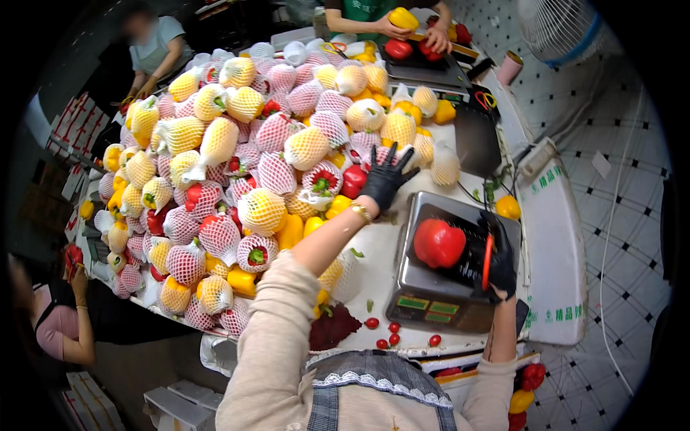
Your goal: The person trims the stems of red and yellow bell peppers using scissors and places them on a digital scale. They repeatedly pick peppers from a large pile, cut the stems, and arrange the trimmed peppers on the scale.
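My left hand (387,179), in a black glove, reaches over the right edge of the pepper pile with its fingers spread and nothing in them. Just beside it lies a bare red bell pepper (353,181). Another red bell pepper (439,243) rests on the metal plate of a digital scale (411,291). Over the scale's right side, my right hand (501,253), also black-gloved, is closed around what look like scissors (489,260); a red-orange handle shows, the blades are hidden. Most peppers in the pile (263,212) wear pink or yellow foam nets.
Small red tomatoes (394,327) lie before the scale, a yellow pepper (507,207) behind it. Across the table a co-worker holds a yellow pepper (403,19) near a second scale (424,70). Other people stand at the left. A fan (560,32) stands at upper right.
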The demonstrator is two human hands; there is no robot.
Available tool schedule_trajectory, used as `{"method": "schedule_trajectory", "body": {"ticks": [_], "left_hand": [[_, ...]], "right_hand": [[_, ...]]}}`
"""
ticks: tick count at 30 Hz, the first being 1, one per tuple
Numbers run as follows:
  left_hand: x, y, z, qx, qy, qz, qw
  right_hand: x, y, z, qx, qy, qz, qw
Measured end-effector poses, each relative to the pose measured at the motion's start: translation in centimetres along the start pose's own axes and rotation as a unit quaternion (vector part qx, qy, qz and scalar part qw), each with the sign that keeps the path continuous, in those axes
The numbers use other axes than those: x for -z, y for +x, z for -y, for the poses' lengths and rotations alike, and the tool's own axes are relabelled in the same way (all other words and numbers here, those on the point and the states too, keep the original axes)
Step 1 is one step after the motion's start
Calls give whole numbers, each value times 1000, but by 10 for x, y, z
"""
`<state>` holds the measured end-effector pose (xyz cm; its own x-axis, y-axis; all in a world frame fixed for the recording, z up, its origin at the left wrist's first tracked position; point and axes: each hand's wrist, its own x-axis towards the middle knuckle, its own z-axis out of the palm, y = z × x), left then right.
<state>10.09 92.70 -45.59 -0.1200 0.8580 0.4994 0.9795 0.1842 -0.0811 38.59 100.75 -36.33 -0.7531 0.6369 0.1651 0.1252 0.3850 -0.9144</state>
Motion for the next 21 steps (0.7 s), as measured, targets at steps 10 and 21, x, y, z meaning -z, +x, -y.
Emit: {"method": "schedule_trajectory", "body": {"ticks": [10, 21], "left_hand": [[11, 43, 47, 138, 9, -136, 981], [52, -15, 118, 398, 127, 177, 891]], "right_hand": [[39, -70, -13, -78, -6, -96, 992], [27, -89, -17, -65, 67, -169, 981]]}}
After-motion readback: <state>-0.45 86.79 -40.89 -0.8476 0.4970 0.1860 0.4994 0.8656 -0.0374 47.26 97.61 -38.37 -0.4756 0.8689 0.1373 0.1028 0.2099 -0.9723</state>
